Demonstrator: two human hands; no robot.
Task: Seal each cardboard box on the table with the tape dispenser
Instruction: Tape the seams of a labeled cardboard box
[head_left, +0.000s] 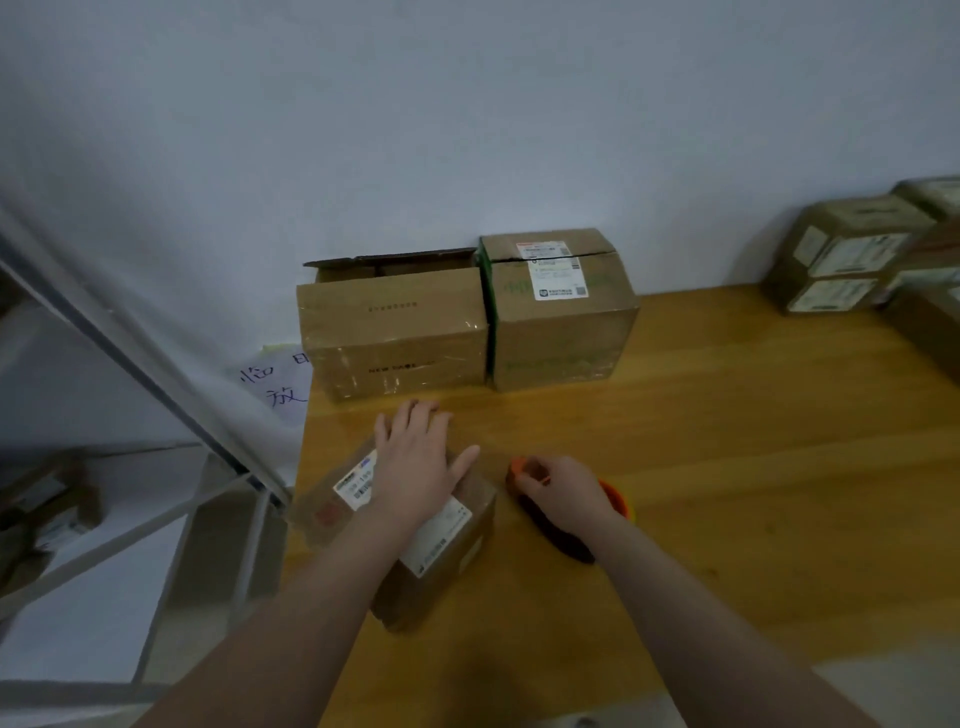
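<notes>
A small cardboard box (441, 561) with white labels lies on the wooden table (727, 467) near its left edge. My left hand (421, 462) rests flat on top of it, fingers straight. Just right of the box, my right hand (566, 493) grips the orange and black tape dispenser (566, 540), which sits low over the table. Most of the dispenser is hidden under my hand. Against the wall stand two larger boxes: one (395, 332) with its top flaps open, and a green-printed one (561, 312) with labels on top.
Several more labelled boxes (852, 254) are stacked at the table's far right. A metal shelf frame (156, 395) stands left of the table, with a handwritten paper sheet (280, 384) by the wall. The table's left edge runs beside the small box.
</notes>
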